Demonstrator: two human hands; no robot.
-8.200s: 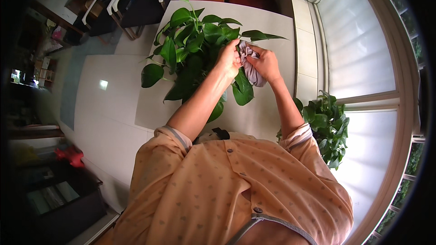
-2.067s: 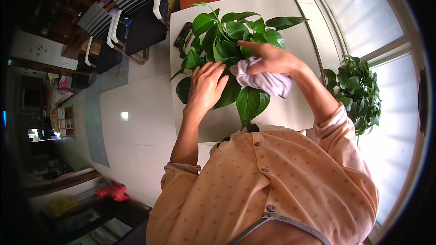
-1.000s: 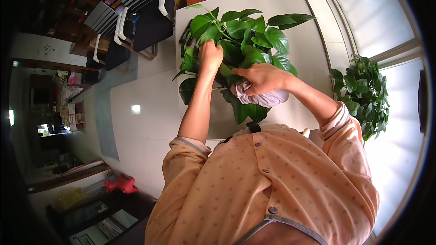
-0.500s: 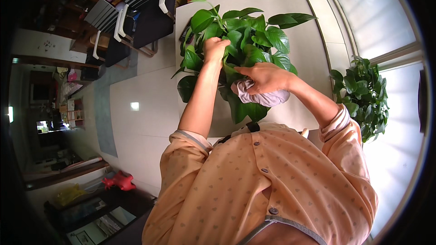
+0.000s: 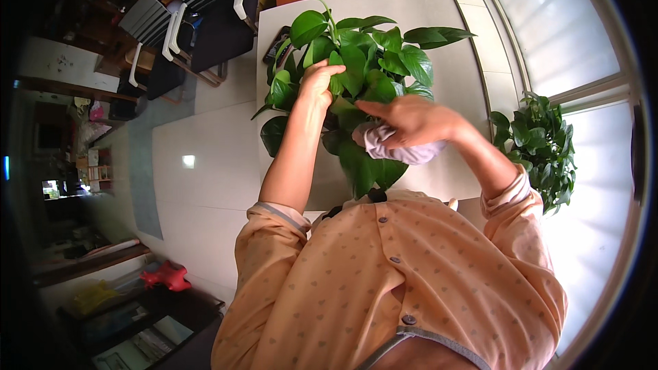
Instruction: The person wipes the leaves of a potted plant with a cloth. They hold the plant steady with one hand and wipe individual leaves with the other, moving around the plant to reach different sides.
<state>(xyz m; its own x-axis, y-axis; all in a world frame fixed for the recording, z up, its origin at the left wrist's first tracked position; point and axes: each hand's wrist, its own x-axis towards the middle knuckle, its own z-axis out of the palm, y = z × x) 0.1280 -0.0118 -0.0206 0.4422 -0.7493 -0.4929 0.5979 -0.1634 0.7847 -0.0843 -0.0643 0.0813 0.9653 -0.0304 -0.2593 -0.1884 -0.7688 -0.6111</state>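
The left hand (image 5: 317,84) is partly curled, the right hand's (image 5: 415,122) index finger (image 5: 372,107) extended leftward

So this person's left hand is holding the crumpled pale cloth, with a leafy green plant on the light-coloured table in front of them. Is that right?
Not quite: the head view shows the crumpled pale cloth in the person's right hand, not the left. The leafy green plant is indeed on the light-coloured table in front of them.
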